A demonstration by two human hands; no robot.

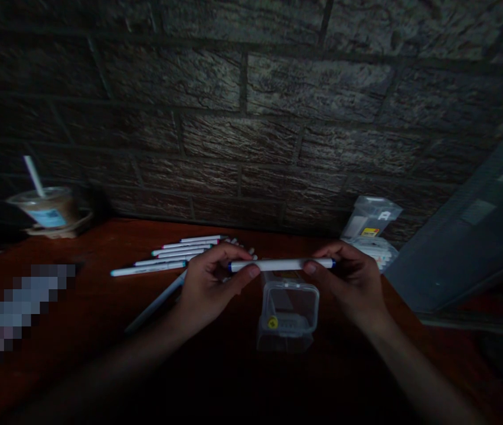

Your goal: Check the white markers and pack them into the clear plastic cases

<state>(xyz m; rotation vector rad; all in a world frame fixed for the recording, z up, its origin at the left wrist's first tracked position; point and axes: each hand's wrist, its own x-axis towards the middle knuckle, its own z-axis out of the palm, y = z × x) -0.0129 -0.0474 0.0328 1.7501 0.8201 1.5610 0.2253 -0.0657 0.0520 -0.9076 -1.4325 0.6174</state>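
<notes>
A white marker [282, 265] with dark blue ends is held level between my two hands. My left hand [216, 280] pinches it near the left end, thumb and fingers closed on the barrel. At the other end, my right hand [351, 280] grips it the same way. Below the marker, a clear plastic box [287, 339] stands on the table with its lid open; a yellow round sticker shows on it. Several white markers [167, 254] with coloured ends lie side by side left of my left hand, and its wrist partly covers another pen-like item [156, 301].
A second clear box [373, 215] and a clear container of markers [378, 251] stand at the back right. A drink cup with a straw [52, 206] sits in a holder at the left. A brick wall [269, 130] rises behind the brown table [101, 260]; a grey panel [468, 224] stands right.
</notes>
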